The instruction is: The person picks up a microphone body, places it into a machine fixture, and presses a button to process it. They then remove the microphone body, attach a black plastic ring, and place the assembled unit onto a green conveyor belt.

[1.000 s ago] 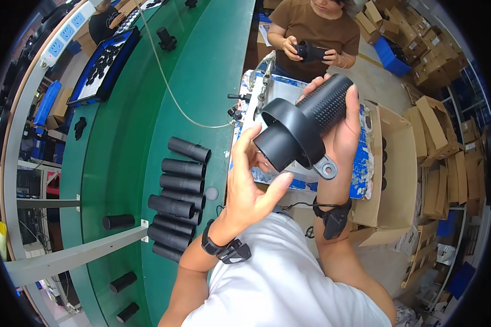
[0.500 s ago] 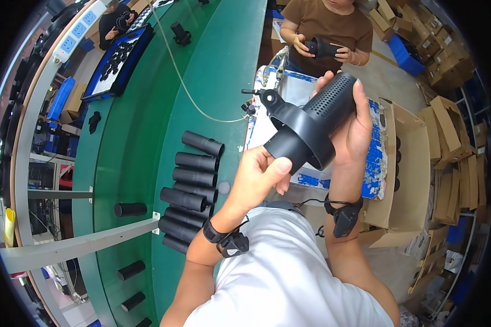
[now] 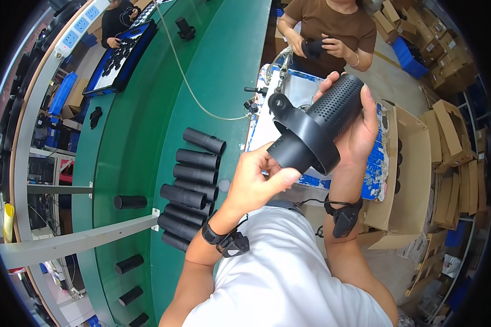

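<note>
In front of me I hold a black plastic tube (image 3: 333, 103), tilted, its upper half dotted with small holes. Around its lower part sits a wide black ring collar (image 3: 316, 139) with a round knob-like lug at its left side. My right hand (image 3: 360, 131) wraps the perforated part from the right and behind, thumb up along its side. At the smooth lower end, my left hand (image 3: 259, 180) has its fingers curled against the tube, partly hidden, with the thumb lying below the rim. Both wrists wear black strapped devices.
Several black tubes (image 3: 196, 171) lie in a row on the green bench (image 3: 234, 71) to my left; others lie farther left. Beyond my hands is a blue-and-white worn board (image 3: 373, 174) with a metal fitting and hose. An open carton (image 3: 414, 169) stands right. A co-worker (image 3: 333, 27) faces me.
My left thumb has slid off the tube's lower end to below its rim. The tube has shifted slightly right. Across from me, the co-worker's hands have changed position on a black part.
</note>
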A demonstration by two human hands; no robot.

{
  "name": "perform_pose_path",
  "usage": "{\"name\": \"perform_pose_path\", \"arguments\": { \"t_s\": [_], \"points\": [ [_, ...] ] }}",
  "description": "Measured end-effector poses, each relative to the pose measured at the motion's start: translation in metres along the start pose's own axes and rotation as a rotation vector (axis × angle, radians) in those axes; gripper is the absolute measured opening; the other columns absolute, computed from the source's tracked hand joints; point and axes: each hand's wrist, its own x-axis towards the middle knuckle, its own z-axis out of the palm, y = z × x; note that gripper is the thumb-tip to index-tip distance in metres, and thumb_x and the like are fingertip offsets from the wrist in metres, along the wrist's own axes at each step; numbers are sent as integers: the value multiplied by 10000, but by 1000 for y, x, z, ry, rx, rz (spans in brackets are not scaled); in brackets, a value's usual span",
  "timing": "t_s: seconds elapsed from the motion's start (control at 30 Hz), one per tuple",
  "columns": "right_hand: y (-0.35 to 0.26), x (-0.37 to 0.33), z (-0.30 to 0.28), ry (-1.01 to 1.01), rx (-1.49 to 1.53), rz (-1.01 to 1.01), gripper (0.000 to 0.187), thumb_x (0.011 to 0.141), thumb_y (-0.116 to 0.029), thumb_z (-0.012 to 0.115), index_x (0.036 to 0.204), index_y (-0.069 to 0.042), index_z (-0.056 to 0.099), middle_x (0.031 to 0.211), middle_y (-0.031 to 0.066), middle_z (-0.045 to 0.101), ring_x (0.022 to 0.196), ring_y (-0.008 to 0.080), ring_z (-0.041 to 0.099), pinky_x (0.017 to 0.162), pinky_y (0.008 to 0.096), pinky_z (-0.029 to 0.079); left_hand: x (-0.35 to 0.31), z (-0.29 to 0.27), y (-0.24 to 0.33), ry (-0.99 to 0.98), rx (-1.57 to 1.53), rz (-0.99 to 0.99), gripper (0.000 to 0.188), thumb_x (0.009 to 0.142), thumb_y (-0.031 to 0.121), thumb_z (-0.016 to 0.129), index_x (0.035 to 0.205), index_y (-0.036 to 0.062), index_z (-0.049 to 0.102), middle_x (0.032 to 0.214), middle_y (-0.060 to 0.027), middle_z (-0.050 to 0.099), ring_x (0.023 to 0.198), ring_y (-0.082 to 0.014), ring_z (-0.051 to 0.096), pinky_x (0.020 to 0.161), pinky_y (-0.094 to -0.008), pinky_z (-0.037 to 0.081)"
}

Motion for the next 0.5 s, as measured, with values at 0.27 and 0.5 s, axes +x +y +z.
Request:
{"name": "perform_pose_path", "arguments": {
  "t_s": [0.27,0.5],
  "points": [
    [-3,3,-3,-98,60,-32,404,931,-335,550,1156,-1,518,1107,149,593,1026,265,579,907,413,493,0,12,12,277,688,478,595,596,236,880,1091,17,632,645,-55,589,541,-130,574,531,-244,462],
    [4,2,-3,-131,125,-15,425,921,-308,562,1188,-2,439,1106,102,500,1077,207,510,1000,401,415,8,-1,-1,373,999,875,742,632,56,783,1322,16,513,1062,-154,577,742,-214,570,619,-285,476]
  ]
}}
